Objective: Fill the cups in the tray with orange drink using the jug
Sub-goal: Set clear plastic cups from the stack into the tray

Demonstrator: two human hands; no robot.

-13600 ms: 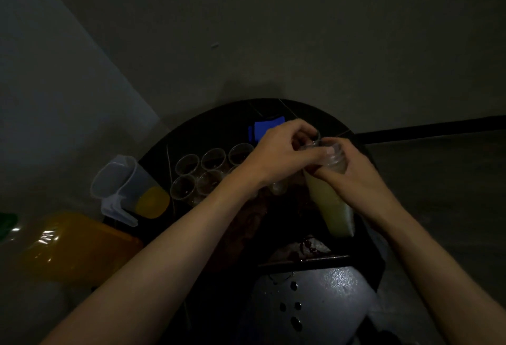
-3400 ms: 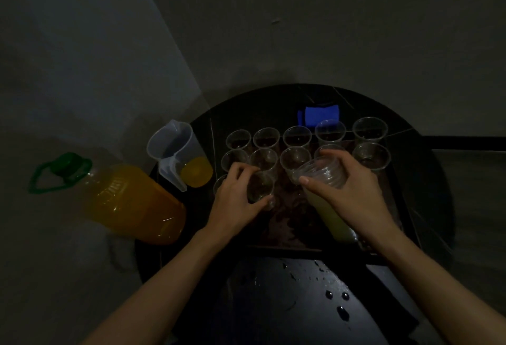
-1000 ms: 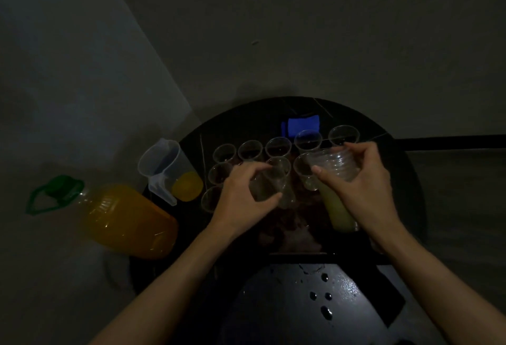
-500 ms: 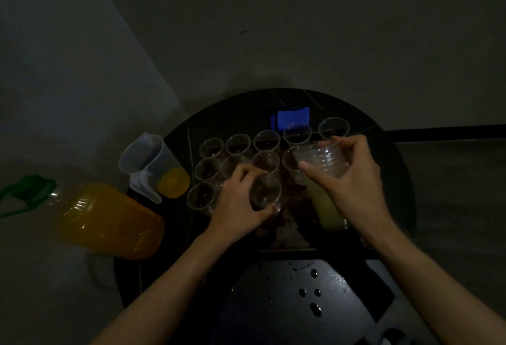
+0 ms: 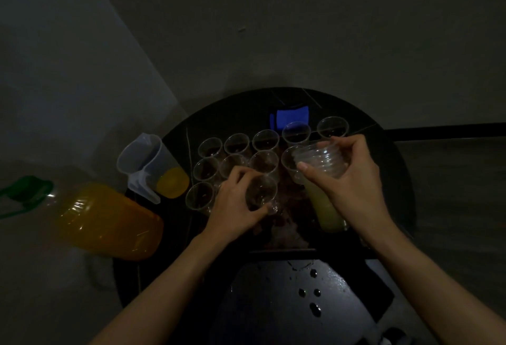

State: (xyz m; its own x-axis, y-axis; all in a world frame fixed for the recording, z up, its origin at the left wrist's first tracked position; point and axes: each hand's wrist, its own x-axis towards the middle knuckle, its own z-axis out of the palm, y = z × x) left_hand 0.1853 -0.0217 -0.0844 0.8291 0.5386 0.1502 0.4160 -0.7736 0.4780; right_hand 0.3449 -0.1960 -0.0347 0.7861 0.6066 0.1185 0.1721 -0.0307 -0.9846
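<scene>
Several clear plastic cups (image 5: 265,139) stand in rows on a dark tray (image 5: 287,238) on a round black table. My left hand (image 5: 235,207) grips one clear cup (image 5: 261,192) at the front of the rows, low over the tray. My right hand (image 5: 353,180) holds a tall stack of nested clear cups (image 5: 320,164), tilted, its lower part yellowish. A clear jug (image 5: 147,166) with a little orange drink stands at the table's left edge, apart from both hands.
A big bottle of orange drink (image 5: 106,221) with a green cap (image 5: 24,191) lies left of the table. A blue object (image 5: 291,117) sits behind the cups. Water drops (image 5: 312,292) mark a dark surface near me. Walls close in behind and left.
My left hand has brought a single cup down and toward me to the front of the rows. My right hand keeps hold of the stack.
</scene>
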